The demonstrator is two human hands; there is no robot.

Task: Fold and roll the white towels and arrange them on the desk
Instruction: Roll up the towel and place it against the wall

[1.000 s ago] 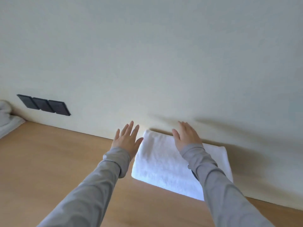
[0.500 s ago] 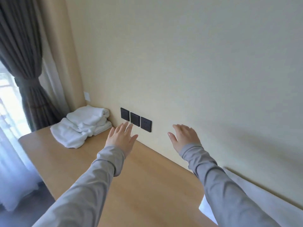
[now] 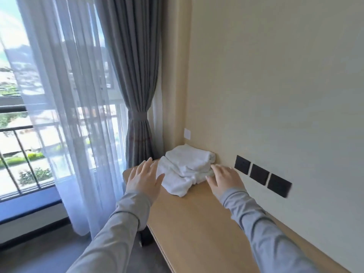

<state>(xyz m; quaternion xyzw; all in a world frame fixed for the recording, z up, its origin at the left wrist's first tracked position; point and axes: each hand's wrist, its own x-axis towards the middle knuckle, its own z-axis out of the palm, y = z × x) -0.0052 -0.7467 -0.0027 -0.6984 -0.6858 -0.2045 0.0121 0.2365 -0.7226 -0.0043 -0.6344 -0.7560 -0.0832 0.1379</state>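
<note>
A loose heap of white towels (image 3: pixel 187 168) lies at the far end of the wooden desk (image 3: pixel 197 223), in the corner by the wall. My left hand (image 3: pixel 144 179) hovers just left of the heap, fingers spread and straight, holding nothing. On the heap's right side my right hand (image 3: pixel 226 180) reaches in with straight fingers, its fingertips at the towels' edge; whether they touch is unclear. Both arms wear grey sleeves.
Three dark wall sockets (image 3: pixel 262 175) sit on the wall just right of my right hand. A grey tied curtain (image 3: pixel 137 119) and sheer white curtain (image 3: pixel 65 115) hang beyond the desk's left end. The desk's front edge drops to the floor.
The view swung left from the folded towel to the desk's far corner. Both hands left the folded towel and now reach the heap of towels, which is much closer.
</note>
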